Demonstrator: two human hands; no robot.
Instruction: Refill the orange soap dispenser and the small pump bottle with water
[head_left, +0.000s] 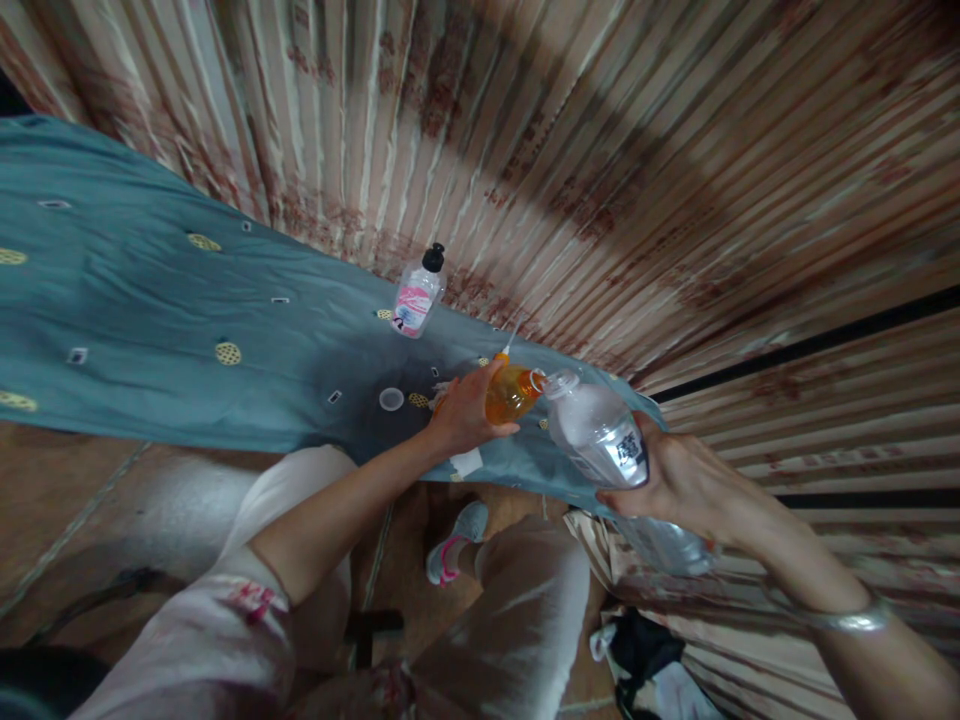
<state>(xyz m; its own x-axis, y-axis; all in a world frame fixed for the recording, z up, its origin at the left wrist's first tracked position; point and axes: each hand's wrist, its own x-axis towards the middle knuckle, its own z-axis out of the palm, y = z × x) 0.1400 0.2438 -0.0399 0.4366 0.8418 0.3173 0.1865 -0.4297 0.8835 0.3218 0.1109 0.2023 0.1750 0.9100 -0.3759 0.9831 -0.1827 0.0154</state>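
Note:
My left hand [466,408] is wrapped round an orange bottle [511,393], which is tilted with its mouth to the right. My right hand [671,475] grips a large clear plastic bottle [596,430] round its middle, over a silvery label. That bottle leans to the upper left, and its neck meets the mouth of the orange bottle; whether they touch is hard to tell. Below my left hand lies a white piece of paper or tissue [466,462]. A small round white cap or dish [391,399] lies on the cloth left of my left hand.
A clear bottle with a black top and pink label [414,300] stands on the teal cloth-covered surface [150,300]. Pleated curtains [450,120] hang behind and to the right. Dark and white fabric [645,650] lies at the lower right, beside my legs.

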